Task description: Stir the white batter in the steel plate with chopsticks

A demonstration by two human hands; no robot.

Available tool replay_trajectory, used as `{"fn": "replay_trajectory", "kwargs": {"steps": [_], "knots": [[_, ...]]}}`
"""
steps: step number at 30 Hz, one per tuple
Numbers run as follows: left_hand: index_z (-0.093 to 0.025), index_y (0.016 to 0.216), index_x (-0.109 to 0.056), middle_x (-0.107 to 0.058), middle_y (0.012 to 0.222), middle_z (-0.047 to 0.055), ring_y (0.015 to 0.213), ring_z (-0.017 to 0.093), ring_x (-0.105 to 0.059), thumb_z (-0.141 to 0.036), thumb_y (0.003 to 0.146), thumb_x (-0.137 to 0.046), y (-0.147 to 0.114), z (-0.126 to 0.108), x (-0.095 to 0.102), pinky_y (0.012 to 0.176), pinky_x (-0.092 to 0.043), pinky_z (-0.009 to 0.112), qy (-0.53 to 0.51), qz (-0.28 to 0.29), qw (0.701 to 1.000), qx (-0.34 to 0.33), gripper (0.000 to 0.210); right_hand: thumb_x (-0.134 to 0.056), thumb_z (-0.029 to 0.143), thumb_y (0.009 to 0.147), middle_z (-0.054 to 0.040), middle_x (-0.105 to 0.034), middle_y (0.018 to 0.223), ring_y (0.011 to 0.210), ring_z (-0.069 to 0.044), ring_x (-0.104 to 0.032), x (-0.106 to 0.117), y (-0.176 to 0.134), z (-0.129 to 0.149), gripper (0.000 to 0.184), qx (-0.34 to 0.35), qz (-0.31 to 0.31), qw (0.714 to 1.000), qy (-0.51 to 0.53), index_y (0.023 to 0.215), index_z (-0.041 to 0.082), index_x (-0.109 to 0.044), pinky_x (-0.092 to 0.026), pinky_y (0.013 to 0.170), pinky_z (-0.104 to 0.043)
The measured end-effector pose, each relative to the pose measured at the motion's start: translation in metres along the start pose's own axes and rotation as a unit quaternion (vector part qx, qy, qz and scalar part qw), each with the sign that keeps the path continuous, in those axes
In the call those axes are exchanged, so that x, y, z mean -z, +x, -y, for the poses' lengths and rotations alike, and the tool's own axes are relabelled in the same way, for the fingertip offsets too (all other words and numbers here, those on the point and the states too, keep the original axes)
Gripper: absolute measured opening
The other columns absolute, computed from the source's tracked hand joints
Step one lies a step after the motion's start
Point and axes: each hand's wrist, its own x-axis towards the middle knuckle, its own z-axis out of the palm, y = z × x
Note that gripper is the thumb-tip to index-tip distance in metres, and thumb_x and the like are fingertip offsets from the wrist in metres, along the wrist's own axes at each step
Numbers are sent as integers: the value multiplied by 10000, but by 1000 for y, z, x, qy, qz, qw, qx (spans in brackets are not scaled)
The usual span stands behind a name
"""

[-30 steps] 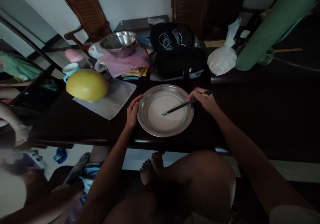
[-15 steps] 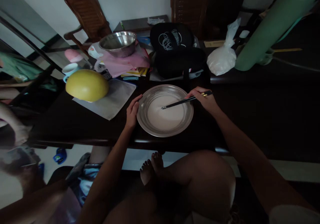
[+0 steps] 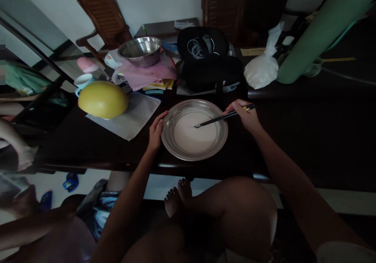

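A shallow metal basin (image 3: 192,156) stands on the dark table, with a smooth white mixture (image 3: 190,137) in it. My left hand (image 3: 157,129) grips the basin's left side, fingers at the rim. In my right hand (image 3: 242,115), fingers closed, is a pair of black chopsticks (image 3: 219,118) with gold bands near the upper end. They slant down to the left over the right rim, and their tips, coated with white, touch the mixture near the middle of the basin.
Left of the basin, a yellow bowl (image 3: 102,100) lies upside down by a pale sheet (image 3: 135,118). Behind are a steel bowl (image 3: 141,53) on pink plastic and a black case (image 3: 210,73). A bag of white powder (image 3: 261,73) and a tall green bottle (image 3: 320,35) stand right. Other people sit left.
My right hand has moved slightly right, drawing the chopstick tips a little to the right through the mixture. My left hand stays on the basin. A person's arm at the left has shifted.
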Motion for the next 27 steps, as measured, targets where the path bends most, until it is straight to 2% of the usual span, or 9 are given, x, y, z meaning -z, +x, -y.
{"fn": "replay_trajectory", "kwargs": {"steps": [3,7,10,13,16,19,22,25,27], "knots": [[-187,1221,-658,-612,1307,96,1241,260,-539,-480,923,-505,0,0,0,1107,-363,432,-2,1,1000,5,445,-587,540,863,-16,-701,613,593,-159,-659,0,0,-1,385,-9,13,1000,24,671,217,-673,-539,622,-309],[-183,1226,-655,-608,1310,100,1250,263,-532,-482,921,-507,0,1,1,1109,-361,424,-4,0,1000,7,453,-595,556,851,-24,-730,704,710,-177,-688,-5,-2,2,377,-11,64,998,-15,717,225,-714,-551,706,-322],[-179,1228,-654,-611,1303,104,1243,265,-538,-482,921,-505,0,1,0,1106,-364,425,-8,1,1000,12,457,-600,539,857,-25,-738,738,737,-174,-687,-3,-1,1,359,1,34,999,-25,722,227,-716,-544,725,-317],[-171,1232,-651,-610,1306,107,1241,262,-539,-474,925,-503,0,1,0,1104,-365,425,-8,4,1000,8,456,-604,542,853,-17,-714,643,628,-159,-672,1,1,-1,371,-5,0,1000,20,689,218,-680,-538,653,-302],[-164,1237,-648,-608,1308,105,1242,261,-536,-476,927,-501,0,0,1,1105,-362,420,0,4,1000,5,464,-602,555,847,-14,-702,615,599,-154,-666,0,0,-1,389,-17,25,999,32,676,213,-671,-537,634,-294],[-167,1234,-652,-609,1307,103,1240,261,-537,-484,926,-501,0,1,1,1104,-363,413,0,2,1000,5,466,-595,537,858,-22,-728,700,703,-167,-687,-4,-1,1,367,-12,58,998,-15,717,217,-710,-543,703,-301],[-171,1232,-653,-612,1303,101,1234,260,-541,-482,926,-505,0,1,1,1099,-369,410,-5,0,1000,4,461,-596,503,870,-22,-745,769,760,-168,-689,-3,0,1,331,1,41,998,-42,747,226,-730,-539,735,-302],[-170,1228,-655,-611,1306,101,1238,257,-537,-476,926,-509,1,1,0,1097,-370,407,-3,0,1000,2,455,-601,514,864,-20,-736,708,680,-161,-681,0,1,-1,345,0,9,1000,-8,717,219,-704,-539,679,-299],[-168,1233,-653,-610,1308,102,1238,258,-538,-474,927,-506,1,1,1,1096,-371,411,-2,2,1000,2,457,-597,541,855,-18,-720,655,633,-161,-673,0,1,-1,377,-7,13,1000,11,693,213,-685,-540,653,-303]]}}
